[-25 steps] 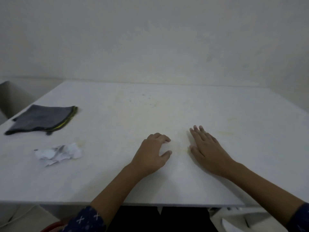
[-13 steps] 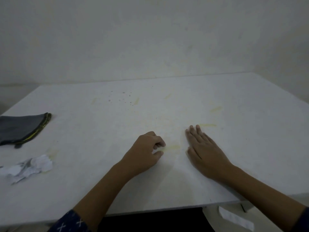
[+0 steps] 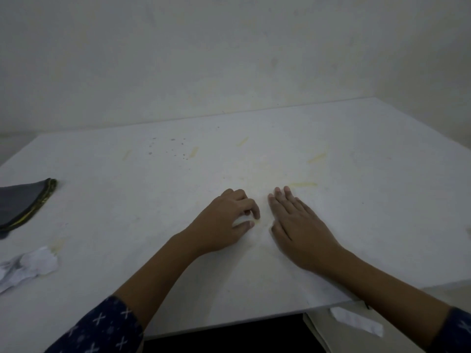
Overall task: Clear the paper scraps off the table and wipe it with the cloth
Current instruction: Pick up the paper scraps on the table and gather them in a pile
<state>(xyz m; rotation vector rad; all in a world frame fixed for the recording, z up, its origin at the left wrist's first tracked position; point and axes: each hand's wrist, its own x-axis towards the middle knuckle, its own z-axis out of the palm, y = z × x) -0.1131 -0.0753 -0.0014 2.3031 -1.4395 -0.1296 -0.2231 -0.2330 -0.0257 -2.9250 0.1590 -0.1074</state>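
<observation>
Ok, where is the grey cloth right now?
In the head view the grey cloth lies at the table's left edge, partly cut off by the frame, just beyond the crumpled paper and left of the left hand.

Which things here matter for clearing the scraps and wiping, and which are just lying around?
Job: crumpled paper scrap; grey cloth; stained table; small pale scrap pinched by the left hand; right hand flat on the table.
Lying about: white paper piece below the table's near edge.
</observation>
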